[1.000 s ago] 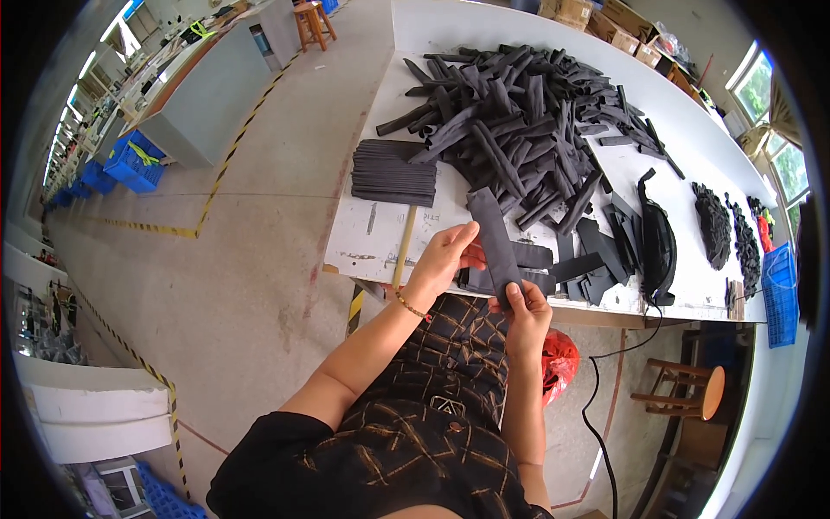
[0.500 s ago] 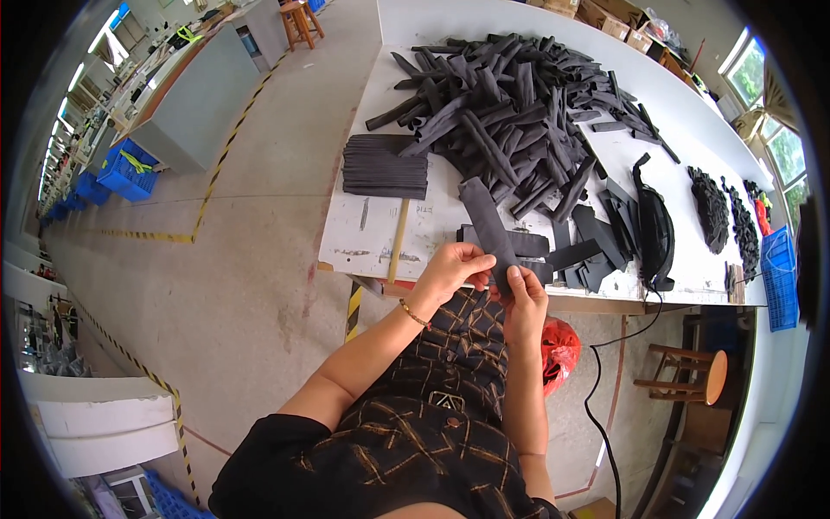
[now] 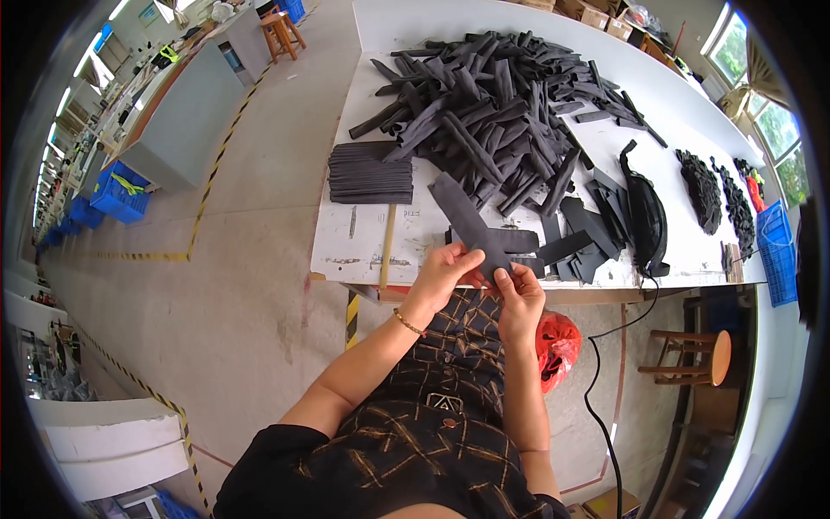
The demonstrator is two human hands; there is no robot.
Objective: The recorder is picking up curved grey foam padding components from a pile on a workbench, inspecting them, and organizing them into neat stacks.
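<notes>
White table (image 3: 333, 238) with dark heap (image 3: 493, 121), grey floor (image 3: 251, 303), left fingers (image 3: 470, 259) and right fingers (image 3: 504, 281) tight on dark strip (image 3: 456, 208)

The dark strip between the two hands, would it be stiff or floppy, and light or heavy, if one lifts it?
The strip seems fairly stiff along its length: its far end juts out without visible sag. Probably light: the left hand and right hand hold it only near one end. It may curl, since many piled pieces look rolled.

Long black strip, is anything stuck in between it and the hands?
Nothing visible is in the way: the left hand and right hand both hold the black strip, toward its near end.
</notes>
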